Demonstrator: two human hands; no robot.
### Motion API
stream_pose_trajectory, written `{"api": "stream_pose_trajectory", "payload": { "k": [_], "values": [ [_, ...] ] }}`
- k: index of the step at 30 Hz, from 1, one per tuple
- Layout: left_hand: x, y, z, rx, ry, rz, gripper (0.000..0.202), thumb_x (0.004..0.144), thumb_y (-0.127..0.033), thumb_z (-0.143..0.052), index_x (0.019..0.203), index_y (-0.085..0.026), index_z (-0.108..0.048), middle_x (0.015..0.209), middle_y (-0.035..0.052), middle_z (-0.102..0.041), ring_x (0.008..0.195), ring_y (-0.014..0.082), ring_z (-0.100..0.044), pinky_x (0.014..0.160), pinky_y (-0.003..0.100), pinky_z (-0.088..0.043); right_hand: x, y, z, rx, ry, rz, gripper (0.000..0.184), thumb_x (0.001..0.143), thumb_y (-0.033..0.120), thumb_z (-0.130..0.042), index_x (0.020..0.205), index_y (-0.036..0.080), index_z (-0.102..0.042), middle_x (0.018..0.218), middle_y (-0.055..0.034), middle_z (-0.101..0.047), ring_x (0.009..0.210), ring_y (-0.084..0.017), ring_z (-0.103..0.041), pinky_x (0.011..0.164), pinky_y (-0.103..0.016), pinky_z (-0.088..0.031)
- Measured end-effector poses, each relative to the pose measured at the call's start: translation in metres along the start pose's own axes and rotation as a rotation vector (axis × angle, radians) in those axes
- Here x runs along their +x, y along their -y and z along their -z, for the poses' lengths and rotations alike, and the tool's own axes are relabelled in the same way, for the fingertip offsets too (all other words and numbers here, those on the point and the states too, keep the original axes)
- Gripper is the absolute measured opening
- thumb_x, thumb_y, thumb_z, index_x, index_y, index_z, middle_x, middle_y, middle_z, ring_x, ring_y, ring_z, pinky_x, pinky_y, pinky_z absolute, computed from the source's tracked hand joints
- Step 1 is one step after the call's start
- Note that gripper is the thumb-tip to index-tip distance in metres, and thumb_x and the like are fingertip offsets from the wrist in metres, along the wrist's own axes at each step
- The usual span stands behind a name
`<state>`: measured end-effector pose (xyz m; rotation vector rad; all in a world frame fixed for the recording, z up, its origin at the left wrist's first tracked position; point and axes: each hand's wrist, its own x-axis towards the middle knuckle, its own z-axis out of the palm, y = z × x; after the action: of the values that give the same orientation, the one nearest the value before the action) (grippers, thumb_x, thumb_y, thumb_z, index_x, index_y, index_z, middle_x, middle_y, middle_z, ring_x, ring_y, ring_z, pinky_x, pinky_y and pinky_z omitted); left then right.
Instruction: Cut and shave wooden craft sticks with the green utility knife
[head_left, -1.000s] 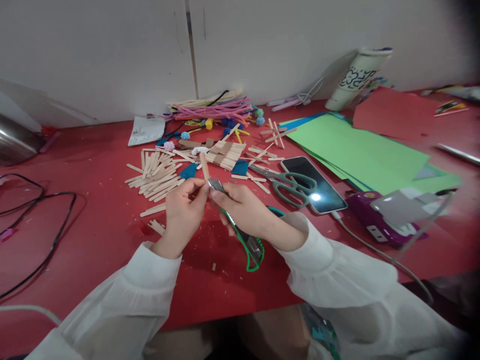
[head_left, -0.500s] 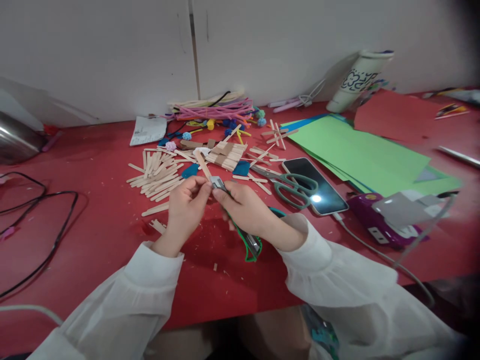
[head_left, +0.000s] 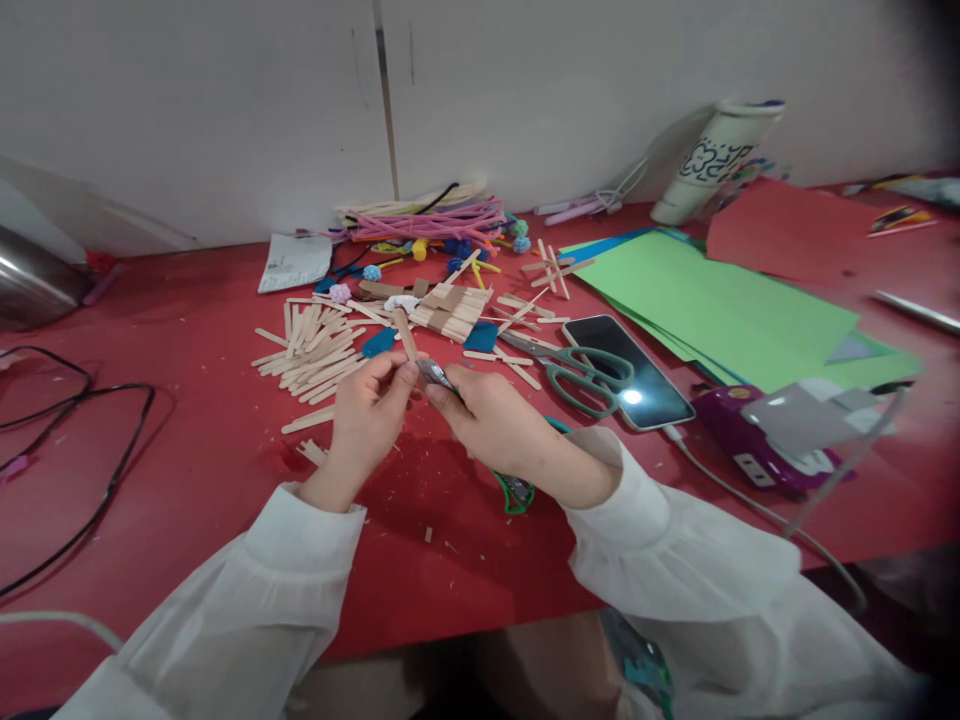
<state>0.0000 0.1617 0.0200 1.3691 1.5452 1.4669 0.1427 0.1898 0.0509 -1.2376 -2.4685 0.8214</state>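
My left hand pinches a wooden craft stick between thumb and fingers, its free end pointing away from me. My right hand is closed round a hand tool with a silver metal head and a green-edged handle; its exact kind I cannot make out. The metal head meets the stick right by the left fingertips. Just left of my left hand lies a heap of craft sticks. Beyond both hands is a bundle of sticks with a brown paper band.
Green-handled scissors rest partly on a phone at the right. Behind are pink pipe cleaners. Further right are green paper sheets, a purple power adapter and a leaning tumbler. A black cable runs along the left.
The tool in my right hand has turned, its head now tilted edge-on and its handle end lying further right. The stick stands slightly steeper; my left hand barely moves.
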Motion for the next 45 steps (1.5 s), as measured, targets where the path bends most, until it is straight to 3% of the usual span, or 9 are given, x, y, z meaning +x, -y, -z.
{"api": "stream_pose_trajectory", "payload": {
  "k": [5, 17, 24, 30, 37, 40, 45],
  "values": [
    [0.003, -0.002, 0.005, 0.121, -0.041, 0.015, 0.019, 0.079, -0.032, -0.052, 0.072, -0.016, -0.06, 0.062, 0.0009, -0.061, 0.053, 0.0098, -0.053, 0.051, 0.021, -0.043, -0.002, 0.003, 0.003, -0.197, -0.034, -0.023, 0.021, 0.092, 0.026, -0.036, 0.09, 0.014, -0.052, 0.07, -0.0066, -0.061, 0.06, -0.017, -0.054, 0.049, -0.026, -0.022],
    [-0.006, -0.009, -0.002, 0.192, -0.023, 0.039, 0.017, 0.079, -0.029, -0.051, 0.07, -0.018, -0.059, 0.058, -0.0025, -0.057, 0.05, 0.0097, -0.052, 0.051, 0.021, -0.041, -0.005, 0.004, -0.001, -0.289, -0.042, -0.007, 0.023, 0.094, 0.025, -0.033, 0.097, 0.013, -0.053, 0.072, -0.0086, -0.066, 0.056, -0.017, -0.056, 0.047, -0.027, -0.018],
    [-0.007, -0.01, -0.001, 0.268, -0.024, -0.056, 0.016, 0.081, -0.03, -0.05, 0.073, -0.019, -0.059, 0.061, -0.0018, -0.058, 0.053, 0.0106, -0.053, 0.052, 0.021, -0.04, -0.005, 0.004, 0.0, -0.282, -0.033, -0.002, 0.025, 0.094, 0.026, -0.031, 0.097, 0.013, -0.052, 0.073, -0.0099, -0.066, 0.057, -0.019, -0.058, 0.046, -0.028, -0.018],
    [-0.008, -0.014, 0.001, 0.533, -0.015, -0.215, 0.02, 0.085, -0.029, -0.046, 0.073, -0.019, -0.058, 0.064, -0.0009, -0.059, 0.056, 0.0115, -0.052, 0.055, 0.022, -0.037, -0.006, 0.005, 0.001, -0.26, -0.016, -0.022, 0.024, 0.094, 0.025, -0.032, 0.097, 0.012, -0.051, 0.074, -0.0106, -0.066, 0.06, -0.02, -0.06, 0.048, -0.028, -0.02],
    [-0.008, -0.014, 0.0, 0.625, -0.001, -0.273, 0.022, 0.087, -0.028, -0.042, 0.073, -0.018, -0.056, 0.064, 0.0, -0.057, 0.059, 0.0129, -0.051, 0.056, 0.023, -0.034, -0.004, 0.006, 0.005, -0.135, 0.003, -0.031, 0.016, 0.092, 0.022, -0.036, 0.087, 0.014, -0.05, 0.071, -0.0086, -0.063, 0.062, -0.019, -0.058, 0.05, -0.027, -0.023],
    [-0.007, -0.014, 0.001, 0.574, -0.01, -0.226, 0.021, 0.086, -0.03, -0.043, 0.074, -0.019, -0.057, 0.067, 0.0009, -0.059, 0.063, 0.0147, -0.053, 0.059, 0.024, -0.037, -0.002, 0.003, 0.006, 0.059, 0.002, 0.0, 0.017, 0.091, 0.022, -0.039, 0.075, 0.018, -0.044, 0.061, -0.0026, -0.057, 0.053, -0.014, -0.055, 0.048, -0.024, -0.028],
    [-0.005, -0.013, 0.001, 0.332, -0.012, -0.153, 0.019, 0.084, -0.029, -0.045, 0.07, -0.02, -0.055, 0.063, -0.0007, -0.059, 0.059, 0.0132, -0.054, 0.06, 0.024, -0.041, 0.001, -0.004, 0.006, 0.484, 0.147, -0.059, 0.021, 0.092, 0.028, -0.037, 0.073, 0.02, -0.038, 0.048, 0.0072, -0.047, 0.032, -0.007, -0.048, 0.035, -0.017, -0.033]
  ]
}}
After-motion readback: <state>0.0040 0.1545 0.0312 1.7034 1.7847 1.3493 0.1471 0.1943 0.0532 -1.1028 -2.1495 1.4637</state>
